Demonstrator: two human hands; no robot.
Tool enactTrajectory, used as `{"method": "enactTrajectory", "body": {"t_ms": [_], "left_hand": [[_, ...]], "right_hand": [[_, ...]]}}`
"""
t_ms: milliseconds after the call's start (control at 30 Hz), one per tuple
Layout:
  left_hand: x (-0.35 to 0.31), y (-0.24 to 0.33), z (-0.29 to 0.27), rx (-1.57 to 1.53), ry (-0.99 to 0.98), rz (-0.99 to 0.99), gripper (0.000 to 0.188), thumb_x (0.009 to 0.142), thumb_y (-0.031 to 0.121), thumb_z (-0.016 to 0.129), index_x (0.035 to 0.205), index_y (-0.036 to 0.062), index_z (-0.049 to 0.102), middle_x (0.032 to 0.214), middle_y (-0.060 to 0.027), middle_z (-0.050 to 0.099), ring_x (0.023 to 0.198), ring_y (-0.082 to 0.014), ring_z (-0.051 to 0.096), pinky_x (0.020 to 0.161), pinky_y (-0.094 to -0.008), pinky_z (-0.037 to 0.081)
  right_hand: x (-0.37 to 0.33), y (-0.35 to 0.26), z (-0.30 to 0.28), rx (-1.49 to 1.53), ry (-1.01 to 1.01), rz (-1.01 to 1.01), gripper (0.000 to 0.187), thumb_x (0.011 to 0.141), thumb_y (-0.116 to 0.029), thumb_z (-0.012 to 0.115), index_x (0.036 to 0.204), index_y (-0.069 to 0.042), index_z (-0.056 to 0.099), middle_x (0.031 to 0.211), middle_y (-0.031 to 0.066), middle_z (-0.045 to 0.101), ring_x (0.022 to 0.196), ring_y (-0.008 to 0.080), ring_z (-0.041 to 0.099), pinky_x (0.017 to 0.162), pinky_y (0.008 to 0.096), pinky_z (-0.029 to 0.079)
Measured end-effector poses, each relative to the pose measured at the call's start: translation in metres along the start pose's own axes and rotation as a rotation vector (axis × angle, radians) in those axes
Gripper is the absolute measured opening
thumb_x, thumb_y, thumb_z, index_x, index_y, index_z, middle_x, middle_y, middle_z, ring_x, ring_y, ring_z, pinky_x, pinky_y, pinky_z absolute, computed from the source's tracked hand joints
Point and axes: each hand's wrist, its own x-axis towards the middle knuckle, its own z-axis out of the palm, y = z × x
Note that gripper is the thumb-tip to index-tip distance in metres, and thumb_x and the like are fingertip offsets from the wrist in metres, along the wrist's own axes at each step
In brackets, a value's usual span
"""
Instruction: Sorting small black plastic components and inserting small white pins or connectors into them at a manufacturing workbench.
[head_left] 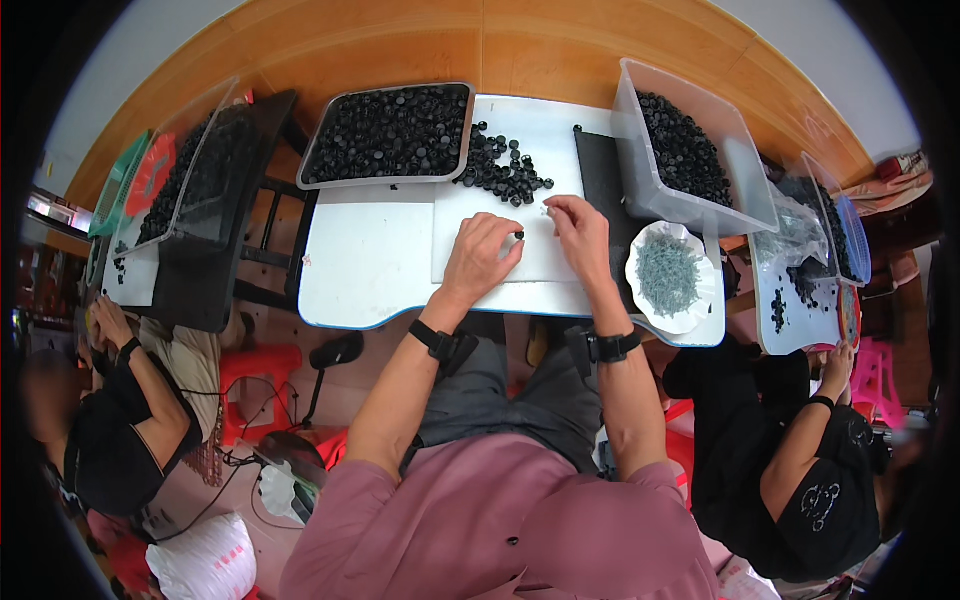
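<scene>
My left hand (480, 257) rests on the white table (370, 265) and pinches a small black round part (518, 235) at its fingertips. My right hand (580, 232) sits just to the right, fingers curled, holding a tiny pale piece near its thumb at the tip. A loose pile of small black parts (503, 165) lies on the table just beyond both hands. A metal tray (392, 133) full of the same black parts stands at the back left. A white dish of grey-green screws (668, 272) lies right of my right hand.
A clear plastic bin (690, 150) of black parts stands at the back right, on a dark mat (603, 175). A person in black sits at the left by another table (190, 190) with bins, and another person in black sits at the right. Red stools stand below.
</scene>
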Motion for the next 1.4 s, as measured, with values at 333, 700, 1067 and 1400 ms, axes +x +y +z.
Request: {"method": "enactTrajectory", "body": {"t_ms": [333,700,1067,1400], "left_hand": [[0.0,-0.004,0.009,-0.123,0.011,-0.001,0.024,0.081,0.002,0.077,0.104,0.0039,0.071,0.091,-0.0107,0.072,0.088,-0.0273,0.069,0.074,-0.0372,0.058],[-0.002,-0.003,0.009,-0.201,-0.047,-0.159,0.02,0.086,0.008,0.08,0.104,0.003,0.075,0.09,-0.0105,0.074,0.079,-0.021,0.074,0.071,-0.0313,0.06],[-0.003,-0.004,0.007,-0.234,-0.05,-0.222,0.02,0.086,0.01,0.08,0.105,0.0032,0.076,0.09,-0.0114,0.076,0.08,-0.022,0.075,0.071,-0.032,0.06],[-0.002,-0.004,0.007,-0.285,-0.037,-0.283,0.021,0.088,0.008,0.079,0.107,0.0033,0.074,0.095,-0.0104,0.078,0.084,-0.0207,0.077,0.076,-0.031,0.061]], "right_hand": [[-0.044,0.004,0.03,0.488,0.057,0.087,0.012,0.094,-0.002,0.073,0.105,0.003,0.075,0.088,0.0032,0.075,0.068,0.006,0.063,0.061,0.0215,0.051],[-0.042,0.014,0.036,0.352,0.116,0.021,0.01,0.091,-0.003,0.075,0.1,0.001,0.077,0.081,0.0028,0.074,0.066,0.0054,0.061,0.06,0.0229,0.049],[-0.044,0.008,0.036,0.251,0.125,-0.046,0.009,0.089,-0.003,0.077,0.098,-0.001,0.078,0.081,0.0051,0.074,0.065,0.0076,0.061,0.059,0.0243,0.049],[-0.045,-0.002,0.031,0.246,0.11,-0.082,0.01,0.089,-0.001,0.076,0.099,0.0,0.077,0.089,0.0079,0.075,0.068,0.0111,0.066,0.061,0.0247,0.051]]}}
